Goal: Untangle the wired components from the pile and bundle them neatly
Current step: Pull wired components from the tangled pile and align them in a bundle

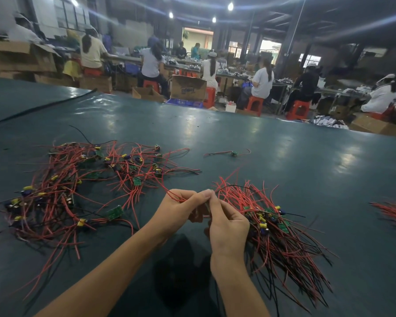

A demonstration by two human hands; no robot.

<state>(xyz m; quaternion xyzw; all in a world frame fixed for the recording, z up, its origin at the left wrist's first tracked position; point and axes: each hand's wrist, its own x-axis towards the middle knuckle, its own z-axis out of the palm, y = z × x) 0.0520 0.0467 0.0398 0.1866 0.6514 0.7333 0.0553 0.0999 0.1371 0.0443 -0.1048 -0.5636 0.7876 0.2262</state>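
A tangled pile (78,186) of red and black wires with small green boards and yellow parts spreads over the left of the dark green table (284,156). A more aligned bundle (277,227) of the same components lies at the right. Between them, above the table, my left hand (178,209) and my right hand (226,223) meet fingertip to fingertip. Both pinch one wired component; its red wires run left from my left hand toward the pile. The component's board is mostly hidden between my fingers.
A single wired component (232,153) lies alone farther back. More red wires (393,213) show at the right edge. A black cable (44,106) crosses the table's far left. Beyond the table, seated people work among cardboard boxes (188,88) and red stools.
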